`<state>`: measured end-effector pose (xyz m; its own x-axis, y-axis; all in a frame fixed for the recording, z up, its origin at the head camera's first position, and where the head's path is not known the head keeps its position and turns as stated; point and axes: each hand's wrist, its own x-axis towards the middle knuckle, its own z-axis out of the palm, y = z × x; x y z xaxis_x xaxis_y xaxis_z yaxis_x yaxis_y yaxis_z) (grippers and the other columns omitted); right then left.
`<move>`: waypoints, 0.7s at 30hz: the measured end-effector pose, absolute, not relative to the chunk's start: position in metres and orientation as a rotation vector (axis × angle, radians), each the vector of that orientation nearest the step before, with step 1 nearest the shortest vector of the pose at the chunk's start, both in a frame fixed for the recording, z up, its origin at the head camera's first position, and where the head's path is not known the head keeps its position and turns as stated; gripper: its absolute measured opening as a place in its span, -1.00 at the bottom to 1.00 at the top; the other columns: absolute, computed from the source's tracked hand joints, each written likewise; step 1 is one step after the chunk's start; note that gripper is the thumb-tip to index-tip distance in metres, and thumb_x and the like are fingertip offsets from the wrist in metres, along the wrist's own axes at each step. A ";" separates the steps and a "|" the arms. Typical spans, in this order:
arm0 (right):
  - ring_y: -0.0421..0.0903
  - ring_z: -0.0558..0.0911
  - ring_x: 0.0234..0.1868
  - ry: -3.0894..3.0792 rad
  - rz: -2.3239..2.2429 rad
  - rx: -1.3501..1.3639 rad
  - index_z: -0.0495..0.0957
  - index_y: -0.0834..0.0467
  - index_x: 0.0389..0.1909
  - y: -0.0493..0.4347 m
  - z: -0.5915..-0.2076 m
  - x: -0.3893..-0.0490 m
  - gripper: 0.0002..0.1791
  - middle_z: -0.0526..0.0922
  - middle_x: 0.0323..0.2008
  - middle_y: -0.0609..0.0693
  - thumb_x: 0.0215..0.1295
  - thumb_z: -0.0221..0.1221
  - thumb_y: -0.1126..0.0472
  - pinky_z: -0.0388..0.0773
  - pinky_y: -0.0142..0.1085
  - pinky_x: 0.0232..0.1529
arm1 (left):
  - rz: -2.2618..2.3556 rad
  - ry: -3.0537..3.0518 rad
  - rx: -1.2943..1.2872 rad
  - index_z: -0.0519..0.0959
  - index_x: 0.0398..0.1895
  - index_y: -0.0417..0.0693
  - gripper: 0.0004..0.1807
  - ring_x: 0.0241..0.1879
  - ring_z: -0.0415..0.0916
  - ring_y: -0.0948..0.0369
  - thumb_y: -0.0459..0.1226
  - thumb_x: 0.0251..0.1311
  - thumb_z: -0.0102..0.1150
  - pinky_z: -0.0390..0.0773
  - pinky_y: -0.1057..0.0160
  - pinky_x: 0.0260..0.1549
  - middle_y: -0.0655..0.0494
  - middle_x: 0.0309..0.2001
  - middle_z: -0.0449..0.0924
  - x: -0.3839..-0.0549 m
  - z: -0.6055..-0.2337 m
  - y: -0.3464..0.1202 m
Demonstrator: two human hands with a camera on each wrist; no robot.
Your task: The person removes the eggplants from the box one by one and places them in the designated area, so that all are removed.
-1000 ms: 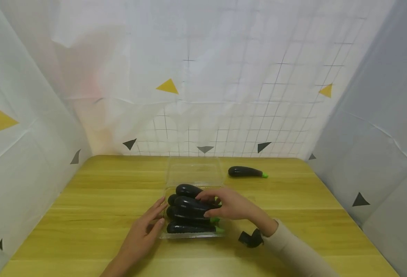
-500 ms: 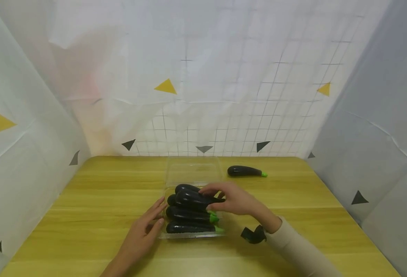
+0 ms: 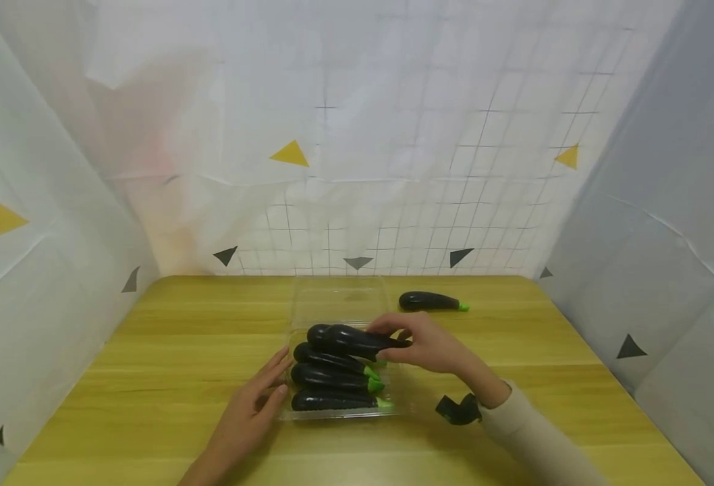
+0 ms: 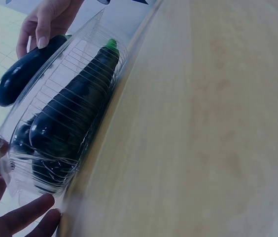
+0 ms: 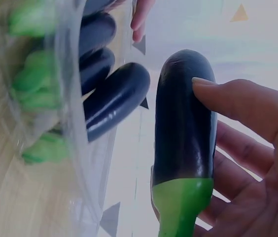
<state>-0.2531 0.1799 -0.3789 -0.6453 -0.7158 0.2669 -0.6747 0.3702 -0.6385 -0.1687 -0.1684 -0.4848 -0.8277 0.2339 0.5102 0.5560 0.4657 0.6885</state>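
A dark, glossy eggplant (image 3: 357,341) is raised over the back of a clear box (image 3: 339,416), its rounded end to the left. The right hand (image 3: 426,344) grips it near its stem end, thumb on one side and fingers on the other. Four eggplants (image 3: 333,378) lie side by side in the box, green stems to the right. The left hand (image 3: 250,405), well apart from the right, rests its loosely spread fingers against the box's left side and grips no eggplant.

The likeliest trouble is a slip: the skin looks smooth and the hold is toward one end, so the fat end could dip, turn or drop onto the others. A knock against the rim might shift the box, which looks light and is steadied on one side only.

Behind the box its lid (image 3: 340,304) is folded back flat on the table. A lone eggplant (image 3: 428,301) lies to the right of the lid, stem to the right. Near the right sleeve (image 3: 539,432) is a small black object, hard to make out.

The table (image 3: 150,364) has yellowish wood grain. Pale sheeting (image 3: 211,135) encloses it at the back and both sides, wrinkled, partly gridded, with yellow triangles (image 3: 289,154) and dark ones (image 3: 226,256).
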 end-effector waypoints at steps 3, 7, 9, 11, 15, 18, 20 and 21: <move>-0.08 0.65 0.11 2.576 -1.153 -1.294 0.62 0.08 0.25 0.185 -0.380 -0.253 -0.56 0.67 0.13 -0.09 0.39 0.39 0.18 0.67 -0.03 -0.01 | -1.309 -2.373 -0.667 0.48 0.44 -0.16 -0.52 0.10 0.65 0.07 -0.37 0.49 0.16 0.68 0.05 0.02 -0.02 0.53 0.30 -0.168 -0.485 -0.168; -0.06 0.66 0.10 2.605 -1.149 -1.306 0.63 0.10 0.24 0.191 -0.380 -0.256 -0.57 0.68 0.11 -0.07 0.40 0.39 0.15 0.68 -0.03 -0.03 | -1.317 -2.381 -0.657 0.48 0.45 -0.13 -0.52 0.11 0.65 0.09 -0.36 0.51 0.15 0.67 0.06 0.02 0.00 0.53 0.29 -0.167 -0.485 -0.168; -0.07 0.67 0.09 2.630 -1.136 -1.310 0.63 0.10 0.23 0.193 -0.379 -0.256 -0.58 0.69 0.10 -0.08 0.39 0.39 0.13 0.69 -0.05 -0.03 | -1.319 -2.385 -0.653 0.48 0.45 -0.13 -0.52 0.13 0.64 0.09 -0.36 0.50 0.15 0.67 0.06 0.02 0.02 0.53 0.29 -0.167 -0.484 -0.168; -0.07 0.67 0.09 2.652 -1.124 -1.305 0.64 0.09 0.22 0.194 -0.378 -0.256 -0.58 0.69 0.10 -0.09 0.38 0.40 0.14 0.69 -0.05 -0.03 | -1.320 -2.389 -0.649 0.48 0.45 -0.13 -0.52 0.13 0.64 0.08 -0.35 0.51 0.15 0.67 0.07 0.02 0.03 0.54 0.29 -0.167 -0.484 -0.168; -0.08 0.68 0.08 2.670 -1.125 -1.302 0.65 0.08 0.20 0.196 -0.375 -0.256 -0.58 0.70 0.07 -0.10 0.36 0.42 0.15 0.69 -0.03 -0.05 | -1.329 -2.389 -0.649 0.47 0.45 -0.14 -0.52 0.12 0.65 0.07 -0.35 0.51 0.15 0.68 0.08 -0.01 0.04 0.54 0.29 -0.167 -0.484 -0.168; -0.08 0.68 0.06 2.672 -1.138 -1.296 0.66 0.07 0.18 0.198 -0.374 -0.258 -0.60 0.70 0.05 -0.12 0.35 0.42 0.15 0.70 -0.05 -0.06 | -1.331 -2.390 -0.649 0.47 0.46 -0.13 -0.52 0.13 0.64 0.06 -0.35 0.51 0.15 0.68 0.08 0.00 0.04 0.54 0.28 -0.166 -0.484 -0.168; -0.08 0.69 0.05 2.672 -1.151 -1.293 0.66 0.08 0.18 0.200 -0.374 -0.258 -0.60 0.71 0.04 -0.11 0.35 0.42 0.16 0.70 -0.05 -0.06 | -1.332 -2.390 -0.649 0.47 0.46 -0.11 -0.52 0.15 0.63 0.07 -0.34 0.51 0.15 0.67 0.08 0.02 0.05 0.54 0.28 -0.166 -0.484 -0.168; -0.07 0.69 0.05 2.672 -1.157 -1.289 0.66 0.08 0.17 0.201 -0.373 -0.258 -0.60 0.71 0.04 -0.11 0.35 0.42 0.16 0.70 -0.05 -0.06 | -1.329 -2.390 -0.649 0.47 0.46 -0.11 -0.52 0.15 0.63 0.07 -0.34 0.51 0.15 0.67 0.08 0.02 0.05 0.54 0.28 -0.166 -0.483 -0.168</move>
<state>-0.2585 0.2007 -0.3733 -0.6714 -0.6636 0.3299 -0.6946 0.4083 -0.5923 -0.1662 -0.1676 -0.4834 -0.8418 0.2284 0.4890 0.5359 0.4611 0.7072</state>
